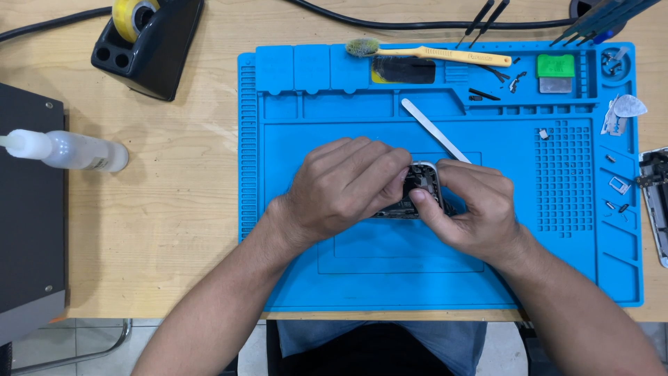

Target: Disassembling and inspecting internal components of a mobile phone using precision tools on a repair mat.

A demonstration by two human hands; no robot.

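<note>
Gripping an opened phone chassis (419,189) from both sides: left hand (346,184) curled over its left half, fingertips pressing into the exposed internals; right hand (474,209) clasping the right edge, thumb laid on the lower frame. Chassis sits mid-mat, over the central recess of the blue silicone repair mat (292,271), largely hidden under the fingers.

Surroundings:
- White flat pry tool (435,129) lies diagonal just behind the hands, its lower end near the right knuckles.
- Yellow toothbrush (431,53) across the mat's top trays; a dark panel (403,70) beneath it; a green-topped block (555,73) to the right.
- Small loose parts scattered in the right-hand trays (616,184) and grid area; too small to identify.
- A second stripped phone frame (654,195) at the far right edge, partly cut off.
- Black tweezers (487,17) and a tool cluster (598,21) at the top.
- Off-mat left: squeeze bottle (69,150) lying on its side, black tape dispenser (149,45) with a yellow roll, a dark box (31,209) at the table's left edge.
- Black cable (417,24) runs along the back.

Room: bare mat in front of and left of the hands; wooden table (181,209) open between mat and bottle. Near mat edge sits close to the table's front edge.
</note>
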